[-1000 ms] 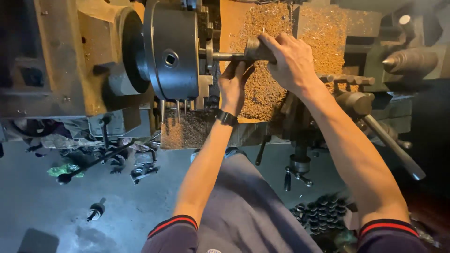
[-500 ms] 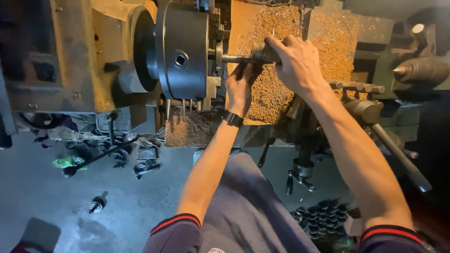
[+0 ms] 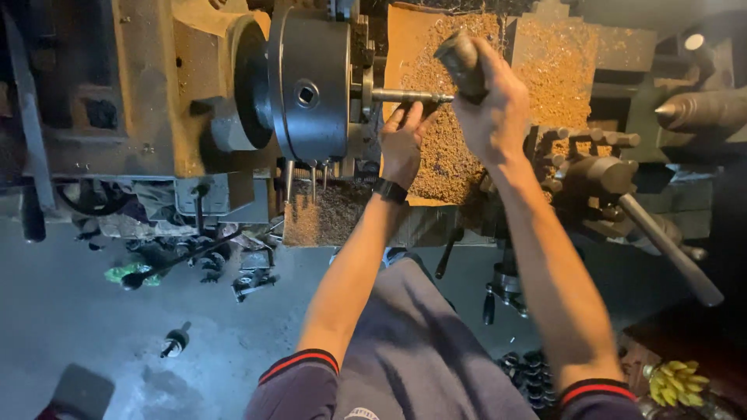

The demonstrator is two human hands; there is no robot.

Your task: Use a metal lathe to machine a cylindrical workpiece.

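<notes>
The left hand (image 3: 402,144) cups under the metal rod (image 3: 408,96) jutting from the lathe chuck (image 3: 311,82). At three o'clock of it, the right hand (image 3: 490,109) grips a dark cylinder (image 3: 461,58) at the rod's tip.

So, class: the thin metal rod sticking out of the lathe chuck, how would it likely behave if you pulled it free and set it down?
The rod looks like solid metal, so probably stiff and heavy for its thickness. Being round and slender, it would likely roll on a flat surface. The left hand cups beneath it, and its bare finish suggests it may be slippery.
</notes>
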